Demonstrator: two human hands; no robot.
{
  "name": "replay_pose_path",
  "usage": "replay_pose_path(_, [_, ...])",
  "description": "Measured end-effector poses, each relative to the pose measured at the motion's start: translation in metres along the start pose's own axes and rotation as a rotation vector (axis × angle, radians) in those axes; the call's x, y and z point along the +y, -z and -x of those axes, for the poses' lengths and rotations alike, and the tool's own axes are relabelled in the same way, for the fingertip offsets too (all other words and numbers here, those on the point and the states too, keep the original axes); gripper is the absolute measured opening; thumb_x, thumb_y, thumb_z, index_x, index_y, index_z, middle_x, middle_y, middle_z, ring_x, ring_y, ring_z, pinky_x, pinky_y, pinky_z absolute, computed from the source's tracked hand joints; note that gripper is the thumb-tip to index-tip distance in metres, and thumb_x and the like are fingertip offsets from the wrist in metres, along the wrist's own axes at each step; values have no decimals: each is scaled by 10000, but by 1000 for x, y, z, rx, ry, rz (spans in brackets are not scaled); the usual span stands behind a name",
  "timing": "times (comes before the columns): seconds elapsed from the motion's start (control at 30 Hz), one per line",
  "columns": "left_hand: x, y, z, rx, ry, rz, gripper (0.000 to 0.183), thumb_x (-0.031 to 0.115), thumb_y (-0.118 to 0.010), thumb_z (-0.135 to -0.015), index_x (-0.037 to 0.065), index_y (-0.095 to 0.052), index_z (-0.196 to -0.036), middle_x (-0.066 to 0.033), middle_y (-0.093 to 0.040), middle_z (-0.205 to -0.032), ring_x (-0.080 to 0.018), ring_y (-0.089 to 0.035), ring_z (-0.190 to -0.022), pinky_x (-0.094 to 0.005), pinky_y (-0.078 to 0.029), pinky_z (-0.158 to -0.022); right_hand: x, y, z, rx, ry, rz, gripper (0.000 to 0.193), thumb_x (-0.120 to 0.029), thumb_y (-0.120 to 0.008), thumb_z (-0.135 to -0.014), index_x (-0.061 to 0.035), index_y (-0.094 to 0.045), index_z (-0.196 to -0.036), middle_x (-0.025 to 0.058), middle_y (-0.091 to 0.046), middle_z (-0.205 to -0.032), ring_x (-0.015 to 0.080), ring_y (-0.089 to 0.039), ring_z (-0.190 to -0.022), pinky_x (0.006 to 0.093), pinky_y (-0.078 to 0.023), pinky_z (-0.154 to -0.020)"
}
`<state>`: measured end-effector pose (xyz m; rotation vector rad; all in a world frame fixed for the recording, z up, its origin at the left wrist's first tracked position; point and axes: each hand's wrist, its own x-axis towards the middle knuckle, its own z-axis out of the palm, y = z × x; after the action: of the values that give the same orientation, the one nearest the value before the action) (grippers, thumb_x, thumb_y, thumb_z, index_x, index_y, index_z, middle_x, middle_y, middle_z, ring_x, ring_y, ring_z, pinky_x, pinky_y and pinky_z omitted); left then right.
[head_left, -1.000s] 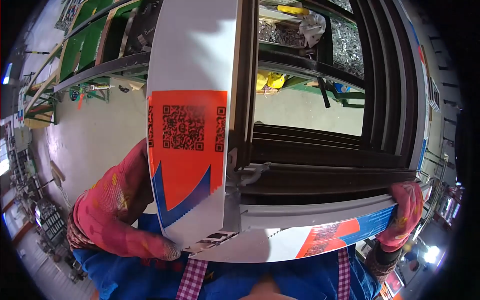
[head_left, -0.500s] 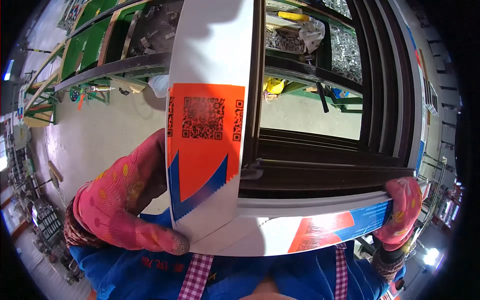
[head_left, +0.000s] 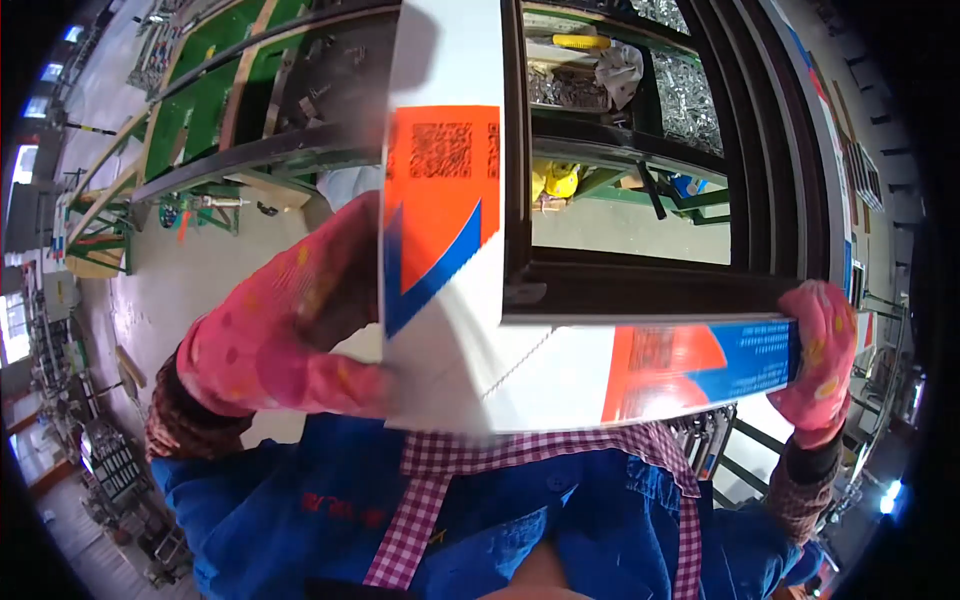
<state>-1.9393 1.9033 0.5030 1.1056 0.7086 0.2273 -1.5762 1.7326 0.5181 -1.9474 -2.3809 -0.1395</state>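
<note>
Close in front of my chest is a dark brown window frame [head_left: 650,290], its outer faces covered in white protective film [head_left: 450,355] printed in orange and blue. My left hand [head_left: 270,335], in a pink patterned glove, grips the frame's near left corner, the thumb below and the other fingers partly hidden behind the left side. At the near right corner my right hand [head_left: 822,355], gloved alike, is closed over the edge, its fingertips on the brown profile. The far end of the frame runs out of view at the top.
Beyond the frame stands a green metal workbench [head_left: 200,110] with dark rails. Through the opening show a tray of small metal parts [head_left: 685,105], a crumpled pale cloth [head_left: 620,72], a yellow-handled object [head_left: 580,42] and a yellow bag [head_left: 555,180]. Machinery [head_left: 110,460] lies far left.
Both hands have lifted the near edge of the window frame up and away from my body, and its left side has shifted right. More of my checked apron and blue clothing shows below it.
</note>
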Motion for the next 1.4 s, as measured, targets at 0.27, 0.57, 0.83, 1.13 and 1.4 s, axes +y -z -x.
replay_pose_path(0.27, [-55, 25, 23, 236, -528, 112, 677, 20, -598, -782, -47, -352, -1410, -162, -407, -1438, -276, -396, -1316, -335, -354, -1048, 15, 8, 16, 67, 28, -101, 839, -650, -641, -676, -79, -489, -1271, 127, -587, -1089, 359, -532, -1064, 461, -403, -922])
replay_pose_path(0.57, [-18, -73, 20, 778, -880, -865, 609, 409, -500, -918, 14, -410, -1374, -185, -434, -1403, -301, -483, -1245, -408, -453, -967, 249, 10, 189, 1034, -180, -1154, 335, -253, -654, -877, -18, -614, -1113, 94, -648, -961, 112, -598, -963, 274, -481, -807])
replay_pose_path(0.83, [-19, -240, -84, 783, -569, -1176, 660, 506, -472, -929, 64, -382, -1410, -131, -441, -1412, -330, -410, -1303, -438, -270, -1111, 505, -177, 397, 234, -1254, -117, 350, -380, -607, -848, -70, -647, -1005, 185, -672, -972, 341, -644, -931, 413, -495, -806])
replay_pose_path(1.13, [-2, -325, -170, 871, -398, -1256, 302, 182, -507, -959, 29, -547, -1217, -85, -576, -1147, -173, -517, -1057, -291, -376, -942, 588, -263, 439, -184, -1434, -150, 519, -492, -534, -841, -89, -595, -1162, 191, -644, -1115, 347, -604, -1064, 412, -470, -908])
replay_pose_path(1.4, [-7, -308, -177, 848, -338, -1059, 265, 239, -514, -957, 33, -580, -1108, 37, -518, -900, -50, -416, -774, -191, -338, -685, 599, -248, 425, -376, -1409, -278, 619, -564, -518, -819, -97, -579, -1220, 146, -636, -1186, 313, -572, -1148, 408, -359, -1016])
